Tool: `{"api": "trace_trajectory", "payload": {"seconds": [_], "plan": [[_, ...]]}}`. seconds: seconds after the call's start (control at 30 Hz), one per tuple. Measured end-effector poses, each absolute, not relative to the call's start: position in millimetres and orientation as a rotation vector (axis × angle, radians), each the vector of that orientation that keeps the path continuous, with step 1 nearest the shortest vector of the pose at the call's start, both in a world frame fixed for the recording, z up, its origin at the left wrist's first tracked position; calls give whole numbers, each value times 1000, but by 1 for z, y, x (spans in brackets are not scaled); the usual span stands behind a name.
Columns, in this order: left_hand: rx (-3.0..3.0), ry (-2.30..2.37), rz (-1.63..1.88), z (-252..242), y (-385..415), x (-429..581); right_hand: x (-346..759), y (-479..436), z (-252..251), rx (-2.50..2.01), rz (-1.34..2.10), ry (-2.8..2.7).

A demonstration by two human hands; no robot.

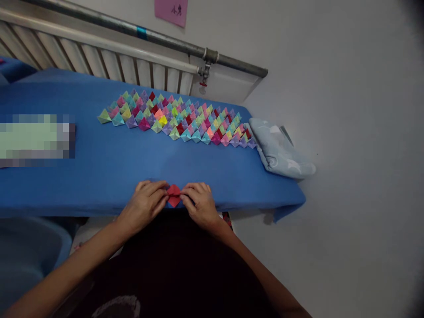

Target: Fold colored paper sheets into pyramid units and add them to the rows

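Near the front edge of the table, a small red folded paper piece [174, 195] is held between my two hands. My left hand [147, 201] pinches its left corner, fingers closed. On the opposite corner, the thumb and fingertips of my right hand [200, 203] are closed in a pinch. A dark crease runs across the paper's middle. Farther back stand rows of folded paper pieces [175, 134] in green, blue, purple, pink, yellow and red, set closely side by side.
A blue cloth [132, 150] covers the table. At its right end lies a folded grey-blue fabric [281, 148]. A pixelated patch hides something at the left. Behind are a radiator [126, 68] and a pipe [175, 42]; a blue chair [29, 256] is at lower left.
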State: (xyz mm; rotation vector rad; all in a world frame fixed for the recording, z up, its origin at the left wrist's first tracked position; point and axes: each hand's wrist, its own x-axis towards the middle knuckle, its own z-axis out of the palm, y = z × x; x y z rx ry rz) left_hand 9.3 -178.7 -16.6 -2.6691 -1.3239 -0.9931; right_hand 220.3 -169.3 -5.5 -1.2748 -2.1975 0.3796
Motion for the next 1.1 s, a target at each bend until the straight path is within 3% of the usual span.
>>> {"api": "trace_trajectory", "payload": {"seconds": [0.33,1.1], "plan": [[-2638,-1583,-1000,-16,-175,13,216,-168,-5,-1359,459,-2104],[-2573,-1697,-911,-19,-163,17,205,-162,3,-1507,426,-2094]]}}
